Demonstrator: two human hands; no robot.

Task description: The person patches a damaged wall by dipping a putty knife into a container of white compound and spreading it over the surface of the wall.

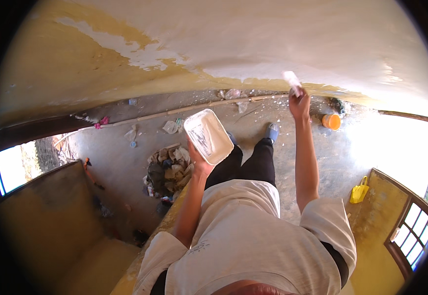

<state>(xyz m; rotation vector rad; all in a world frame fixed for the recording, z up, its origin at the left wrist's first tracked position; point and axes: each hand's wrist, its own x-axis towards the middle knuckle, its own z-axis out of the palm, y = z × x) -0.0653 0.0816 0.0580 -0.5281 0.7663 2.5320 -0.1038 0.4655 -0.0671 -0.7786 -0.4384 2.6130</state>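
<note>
My left hand (200, 162) grips a white rectangular tub (188, 130) by its lower left side. Off-white paint (217, 140) lies in the tub and smears its inner walls. Stretched out ahead, my right hand (300, 104) is closed round a paintbrush (291, 79), whose white-coated head is blurred by motion. The brush is up against or very near the wall (273, 39); contact cannot be made out. White covers much of this wall, with ragged yellow patches at the left and along the bottom.
A long pole (174, 114) lies along the wall's foot among scraps. An orange bucket (331, 122) stands right of my feet. Left of my legs is a heap of crumpled rubbish (170, 169). A yellow bag (359, 191) sits by the right-hand low wall (378, 216).
</note>
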